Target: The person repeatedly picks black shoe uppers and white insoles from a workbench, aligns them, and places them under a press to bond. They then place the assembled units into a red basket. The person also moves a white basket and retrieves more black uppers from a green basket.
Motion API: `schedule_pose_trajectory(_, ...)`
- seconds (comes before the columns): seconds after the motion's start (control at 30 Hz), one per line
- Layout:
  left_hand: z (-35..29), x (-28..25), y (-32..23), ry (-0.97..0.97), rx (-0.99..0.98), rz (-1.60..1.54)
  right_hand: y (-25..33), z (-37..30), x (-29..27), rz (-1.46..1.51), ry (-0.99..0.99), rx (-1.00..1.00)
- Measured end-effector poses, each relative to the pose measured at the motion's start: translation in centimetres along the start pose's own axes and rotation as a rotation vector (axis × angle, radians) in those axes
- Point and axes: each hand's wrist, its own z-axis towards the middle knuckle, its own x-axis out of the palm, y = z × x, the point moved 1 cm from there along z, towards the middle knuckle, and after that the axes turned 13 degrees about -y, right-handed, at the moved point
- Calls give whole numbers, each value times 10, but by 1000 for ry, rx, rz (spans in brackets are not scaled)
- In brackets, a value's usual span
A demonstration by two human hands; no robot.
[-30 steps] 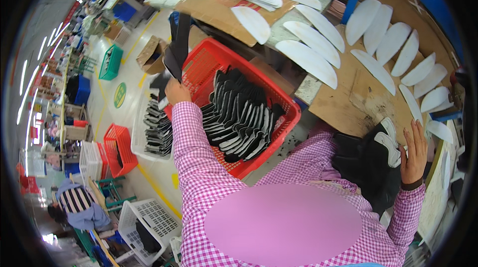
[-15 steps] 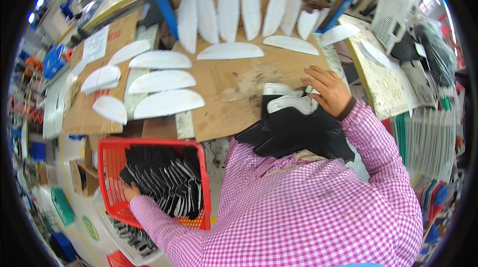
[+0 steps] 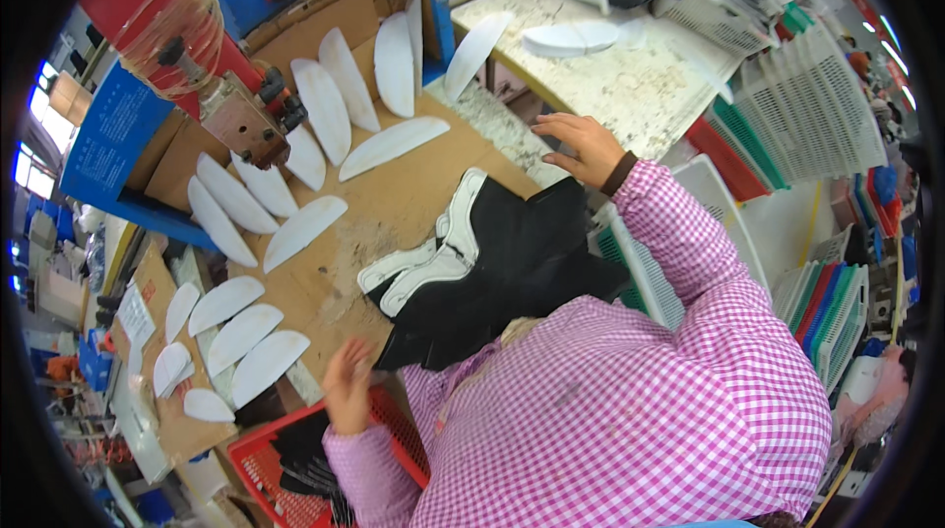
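a: where is the left hand (image 3: 346, 385) seen?
b: lower left, open, nothing gripped, above the red crate (image 3: 271, 454).
a: the right hand (image 3: 579, 146)?
b: upper centre, spread flat, empty, beside the black-and-white pieces (image 3: 482, 267) at centre.

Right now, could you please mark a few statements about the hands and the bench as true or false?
1. The left hand is above the red basket rim. True.
2. The right hand holds a white piece. False: it rests open near the bench edge, holding nothing.
3. A black stack lies on the bench. True.
4. The white pieces are piled in the basket. False: they lie spread on the bench.
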Motion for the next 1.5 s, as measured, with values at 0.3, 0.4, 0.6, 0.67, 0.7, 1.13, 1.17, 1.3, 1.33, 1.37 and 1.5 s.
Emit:
schedule_pose_trajectory(0.3, 20, 92, -22, -40, -67, 46, 34, -21, 68, 208, 223, 133)
schedule_pose_trajectory(0.4, 1, 87, -38, -41, -102, -229, 27, -22, 61, 210, 361, 57)
schedule_pose_trajectory(0.6, 17, 44, -78, -204, 47, -509, 9, -20, 19, 1093, 709, 285)
schedule_pose_trajectory(0.67, 32, 37, -81, -200, -11, -571, 15, -17, 12, 1163, 868, 286)
schedule_pose_trajectory(0.7, 40, 35, -80, -243, -11, -580, 18, -15, 9, 1246, 940, 358)
schedule_pose_trajectory(1.13, -6, 20, -101, -690, 592, 162, 62, 33, 6, 1645, 444, 654)
schedule_pose_trajectory(1.17, -17, 26, -103, -903, 750, 284, 66, 34, 8, 1619, 415, 682)
schedule_pose_trajectory(1.3, -53, 40, -106, -749, 789, 374, 80, 39, 24, 1786, 380, 728)
schedule_pose_trajectory(1.33, -46, 46, -100, -372, 589, 211, 83, 40, 28, 1793, 362, 780)
schedule_pose_trajectory(1.37, -37, 51, -94, -6, 437, 35, 86, 40, 34, 1825, 349, 801)
schedule_pose_trajectory(1.5, -6, 102, -58, 303, -171, -872, 101, 37, 50, 1941, 344, 857)
